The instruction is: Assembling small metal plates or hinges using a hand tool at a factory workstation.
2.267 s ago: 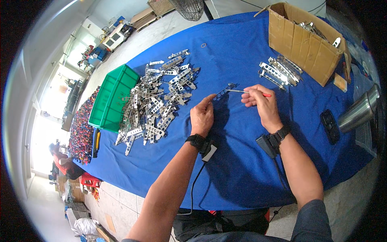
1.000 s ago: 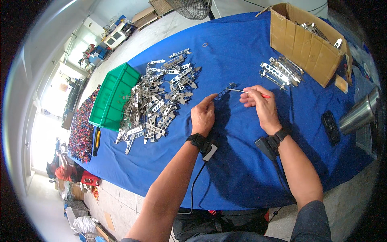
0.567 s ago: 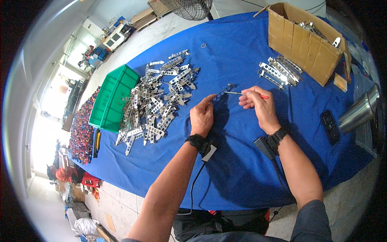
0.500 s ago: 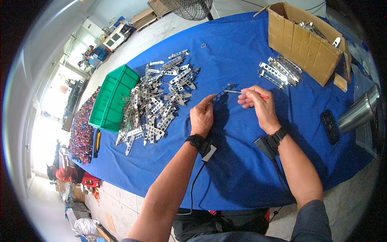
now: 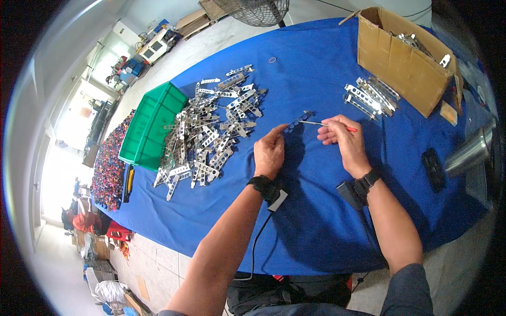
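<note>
Between the thumb and fingers of my left hand (image 5: 269, 152), one end of a perforated metal strip (image 5: 298, 120) is pinched, its far end pointing away to the right. My right hand (image 5: 346, 143) grips a slim tool (image 5: 313, 122) with a thin metal shaft and a red handle; its exact kind is too small to tell. The shaft's tip is at the strip, though whether it touches cannot be made out. Left of my left hand lies a loose heap of similar metal strips (image 5: 203, 138). A smaller stack of strips (image 5: 371, 97) lies beyond my right hand.
A green plastic bin (image 5: 150, 124) tilts against the heap. At the back right stands a cardboard box (image 5: 403, 63) holding more strips. A black object (image 5: 432, 168) and a metal cylinder (image 5: 469, 154) are at the right. A ring (image 5: 272, 60) lies on the blue cloth (image 5: 311, 210).
The whole view has shifted slightly, with things appearing a little farther right. Both hands keep their holds on the strip and the tool, in nearly the same pose.
</note>
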`<move>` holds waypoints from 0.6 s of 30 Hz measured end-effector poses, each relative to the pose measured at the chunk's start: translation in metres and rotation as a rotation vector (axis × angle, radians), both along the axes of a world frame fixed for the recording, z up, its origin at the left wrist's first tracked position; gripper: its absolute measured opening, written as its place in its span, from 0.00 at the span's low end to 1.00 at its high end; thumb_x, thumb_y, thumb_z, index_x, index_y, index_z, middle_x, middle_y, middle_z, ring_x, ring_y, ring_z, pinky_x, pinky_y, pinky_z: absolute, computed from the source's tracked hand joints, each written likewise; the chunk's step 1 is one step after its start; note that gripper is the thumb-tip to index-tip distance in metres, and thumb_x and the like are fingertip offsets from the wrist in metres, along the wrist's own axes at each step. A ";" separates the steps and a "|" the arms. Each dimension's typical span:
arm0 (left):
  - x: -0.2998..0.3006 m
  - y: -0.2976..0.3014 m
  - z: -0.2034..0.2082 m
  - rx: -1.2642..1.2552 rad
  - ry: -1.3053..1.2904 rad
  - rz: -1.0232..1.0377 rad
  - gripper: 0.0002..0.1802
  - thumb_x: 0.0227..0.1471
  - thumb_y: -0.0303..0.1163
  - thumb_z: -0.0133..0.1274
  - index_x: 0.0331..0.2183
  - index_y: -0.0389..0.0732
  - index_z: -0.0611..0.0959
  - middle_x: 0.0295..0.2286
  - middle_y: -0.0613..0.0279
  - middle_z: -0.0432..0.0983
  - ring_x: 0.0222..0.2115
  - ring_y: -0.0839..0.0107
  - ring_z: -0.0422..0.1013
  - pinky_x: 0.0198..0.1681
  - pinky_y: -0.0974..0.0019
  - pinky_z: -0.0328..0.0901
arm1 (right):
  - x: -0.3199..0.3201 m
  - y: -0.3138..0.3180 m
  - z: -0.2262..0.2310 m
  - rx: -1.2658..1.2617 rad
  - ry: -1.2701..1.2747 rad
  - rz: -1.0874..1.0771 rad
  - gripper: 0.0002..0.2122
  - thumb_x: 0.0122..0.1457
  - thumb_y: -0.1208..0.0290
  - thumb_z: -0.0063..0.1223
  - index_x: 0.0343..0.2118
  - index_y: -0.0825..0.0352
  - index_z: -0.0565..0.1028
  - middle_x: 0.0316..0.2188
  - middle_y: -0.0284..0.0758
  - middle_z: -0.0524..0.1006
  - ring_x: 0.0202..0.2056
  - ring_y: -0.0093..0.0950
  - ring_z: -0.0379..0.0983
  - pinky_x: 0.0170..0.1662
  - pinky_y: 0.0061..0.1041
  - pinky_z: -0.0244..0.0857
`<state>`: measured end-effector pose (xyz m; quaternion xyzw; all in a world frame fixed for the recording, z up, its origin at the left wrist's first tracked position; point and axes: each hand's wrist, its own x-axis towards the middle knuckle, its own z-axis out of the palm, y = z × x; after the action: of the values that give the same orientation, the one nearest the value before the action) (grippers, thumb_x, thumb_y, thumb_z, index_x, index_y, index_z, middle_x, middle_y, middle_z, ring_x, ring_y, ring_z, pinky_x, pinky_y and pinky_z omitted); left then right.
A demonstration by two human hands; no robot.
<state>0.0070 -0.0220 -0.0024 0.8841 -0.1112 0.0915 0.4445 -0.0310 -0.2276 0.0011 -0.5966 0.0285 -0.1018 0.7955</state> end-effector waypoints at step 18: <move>0.000 0.001 -0.002 -0.004 -0.028 -0.011 0.15 0.56 0.27 0.48 0.44 0.43 0.83 0.18 0.51 0.73 0.18 0.70 0.69 0.26 0.65 0.65 | -0.001 0.002 0.000 -0.008 -0.027 0.017 0.12 0.62 0.67 0.46 0.34 0.70 0.78 0.29 0.38 0.80 0.30 0.26 0.78 0.32 0.21 0.71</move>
<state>0.0073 -0.0215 -0.0043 0.8812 -0.1220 0.1014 0.4454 -0.0318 -0.2253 0.0013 -0.5986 0.0123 -0.1031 0.7943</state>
